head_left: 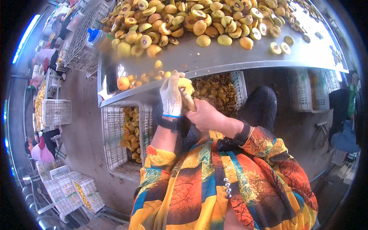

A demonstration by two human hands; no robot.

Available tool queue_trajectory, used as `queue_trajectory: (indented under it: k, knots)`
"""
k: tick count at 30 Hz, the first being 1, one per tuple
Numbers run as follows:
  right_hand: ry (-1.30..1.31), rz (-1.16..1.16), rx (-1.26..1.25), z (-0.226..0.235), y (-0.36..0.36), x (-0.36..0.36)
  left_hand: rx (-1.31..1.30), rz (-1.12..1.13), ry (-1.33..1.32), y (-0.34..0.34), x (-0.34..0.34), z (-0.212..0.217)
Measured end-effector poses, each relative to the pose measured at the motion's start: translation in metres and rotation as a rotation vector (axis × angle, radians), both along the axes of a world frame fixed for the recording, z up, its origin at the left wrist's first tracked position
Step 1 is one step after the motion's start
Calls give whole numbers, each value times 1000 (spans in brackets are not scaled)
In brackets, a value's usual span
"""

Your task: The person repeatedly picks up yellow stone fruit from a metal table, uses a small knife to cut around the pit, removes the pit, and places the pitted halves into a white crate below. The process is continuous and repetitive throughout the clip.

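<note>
Multicolour tree-print shirt closest; beyond it my L hand, in white knit glove, pinches round yellow cut fruit nr edge of grey metal table. My bare R hand, just below-right, grips tan slim-handled tool, long axis tilted up-left twd fruit.

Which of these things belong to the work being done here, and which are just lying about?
Seem part of the work:
- yellow fruit in the gloved left hand
- small tool in the right hand
- fruit pile on the metal table

Probably just lying about:
- blue-capped bottle
- dark flat object at the table's left end
</note>
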State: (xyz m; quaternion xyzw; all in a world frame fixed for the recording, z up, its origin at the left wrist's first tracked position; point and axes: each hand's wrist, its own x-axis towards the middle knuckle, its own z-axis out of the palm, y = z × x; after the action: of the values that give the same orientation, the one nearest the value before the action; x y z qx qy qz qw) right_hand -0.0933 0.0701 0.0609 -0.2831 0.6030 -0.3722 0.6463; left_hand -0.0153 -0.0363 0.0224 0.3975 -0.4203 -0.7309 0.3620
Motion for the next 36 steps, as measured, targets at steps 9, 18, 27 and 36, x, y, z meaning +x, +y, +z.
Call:
queue_trajectory:
  k: [9,18,27,36]
  knots:
    - [-561,-69,37,-19,0,-7,409,-59,192,-7,-4,8]
    - [1057,597,-453,-126,14,-42,-331,235,-714,-94,175,-13]
    - [994,367,-497,-148,10,-33,-937,-58,-1357,-208,11,22]
    - [716,28,-407,-68,17,-54,-806,-51,-1068,-218,-29,-6]
